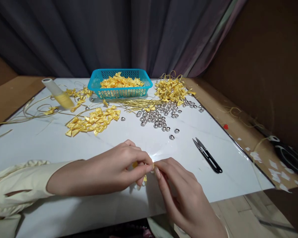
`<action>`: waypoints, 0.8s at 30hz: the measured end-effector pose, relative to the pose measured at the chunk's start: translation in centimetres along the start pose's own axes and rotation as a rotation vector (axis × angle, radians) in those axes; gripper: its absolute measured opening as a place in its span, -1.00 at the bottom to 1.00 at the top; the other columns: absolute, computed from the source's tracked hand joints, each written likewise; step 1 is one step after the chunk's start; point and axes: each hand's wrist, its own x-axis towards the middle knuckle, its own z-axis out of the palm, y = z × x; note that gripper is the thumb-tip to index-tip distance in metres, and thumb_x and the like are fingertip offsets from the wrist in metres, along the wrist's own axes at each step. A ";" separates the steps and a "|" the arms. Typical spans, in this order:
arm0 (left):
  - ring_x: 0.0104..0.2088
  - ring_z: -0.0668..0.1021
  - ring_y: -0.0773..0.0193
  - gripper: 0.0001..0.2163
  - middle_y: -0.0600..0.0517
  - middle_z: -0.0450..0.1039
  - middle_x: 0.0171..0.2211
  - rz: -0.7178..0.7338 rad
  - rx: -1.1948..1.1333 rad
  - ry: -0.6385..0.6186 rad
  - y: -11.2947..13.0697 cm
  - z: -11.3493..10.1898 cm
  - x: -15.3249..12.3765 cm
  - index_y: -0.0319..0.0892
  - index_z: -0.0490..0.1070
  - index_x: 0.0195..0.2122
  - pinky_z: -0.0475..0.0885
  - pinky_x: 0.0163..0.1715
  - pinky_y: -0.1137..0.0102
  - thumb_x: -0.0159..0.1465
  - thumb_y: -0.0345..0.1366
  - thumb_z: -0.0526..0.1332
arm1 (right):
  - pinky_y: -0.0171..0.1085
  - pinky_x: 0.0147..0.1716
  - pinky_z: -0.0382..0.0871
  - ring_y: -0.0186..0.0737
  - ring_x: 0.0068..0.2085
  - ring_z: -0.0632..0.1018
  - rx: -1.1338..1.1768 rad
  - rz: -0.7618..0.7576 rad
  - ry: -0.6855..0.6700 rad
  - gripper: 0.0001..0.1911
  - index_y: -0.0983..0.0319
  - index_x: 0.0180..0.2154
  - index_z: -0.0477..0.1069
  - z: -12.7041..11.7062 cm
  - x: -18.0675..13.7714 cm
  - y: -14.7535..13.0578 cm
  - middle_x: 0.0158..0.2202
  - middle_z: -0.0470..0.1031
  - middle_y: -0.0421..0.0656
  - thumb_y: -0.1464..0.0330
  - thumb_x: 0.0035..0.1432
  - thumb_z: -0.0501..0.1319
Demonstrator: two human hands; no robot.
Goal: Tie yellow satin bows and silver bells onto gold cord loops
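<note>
My left hand (125, 162) reaches in from the left, its thumb and fingers pinched together. My right hand (182, 186) meets it fingertip to fingertip, also pinching. Between and below the fingertips show bits of a yellow ribbon bow (145, 179) and what looks like thin gold cord; the fingers hide most of it. Both hands are closed on this small piece, just above the white table top (101, 208). Beyond them lie loose silver beads (154, 117) and a spread of yellow bows (94, 120). Black thread snips (208, 156) rest right of my hands.
A blue basket (119, 93) of yellow bows stands at the back. Right of it is a heap of bows on cords (172, 88); gold cords (141, 103) lie in front. A yellow-filled tube (58, 94) leans at left. Black-handled scissors (291, 157) and paper scraps (274, 172) lie right.
</note>
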 end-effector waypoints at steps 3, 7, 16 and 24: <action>-0.29 0.41 0.32 -0.77 0.15 0.50 -0.51 0.001 -0.002 0.014 0.1 0.0 0.0 -0.16 0.47 -0.32 0.22 -0.20 0.49 0.36 -0.30 0.03 | -0.21 -0.38 0.29 -0.19 -0.31 0.38 0.009 -0.006 0.011 -0.78 0.24 -0.13 0.28 -0.1 -0.1 0.1 -0.32 0.39 -0.10 0.57 0.25 -0.02; -0.28 0.41 0.33 -0.78 0.16 0.50 -0.51 0.006 -0.002 0.022 0.1 0.1 -0.1 -0.17 0.46 -0.34 0.23 -0.20 0.49 0.36 -0.33 0.04 | -0.19 -0.37 0.31 -0.16 -0.28 0.39 0.009 -0.016 -0.001 -0.72 0.23 -0.07 0.27 0.0 -0.2 0.3 -0.29 0.40 -0.09 0.59 0.24 -0.01; -0.27 0.41 0.33 -0.77 0.18 0.50 -0.52 0.016 -0.008 0.042 -0.3 0.4 -0.3 -0.15 0.45 -0.40 0.24 -0.19 0.48 0.35 -0.36 0.05 | -0.17 -0.41 0.34 -0.10 -0.29 0.40 -0.052 -0.045 -0.033 -0.66 0.32 -0.09 0.29 0.3 -0.5 0.5 -0.30 0.41 -0.03 0.64 0.13 -0.04; -0.26 0.44 0.33 -0.76 0.17 0.53 -0.44 -0.022 -0.017 0.010 -0.3 0.2 -0.3 -0.11 0.48 -0.39 0.27 -0.21 0.48 0.35 -0.32 0.05 | -0.21 -0.46 0.29 -0.13 -0.35 0.38 -0.106 -0.053 -0.039 -0.73 0.28 -0.23 0.27 0.5 -0.3 0.5 -0.37 0.38 -0.06 0.65 0.10 -0.05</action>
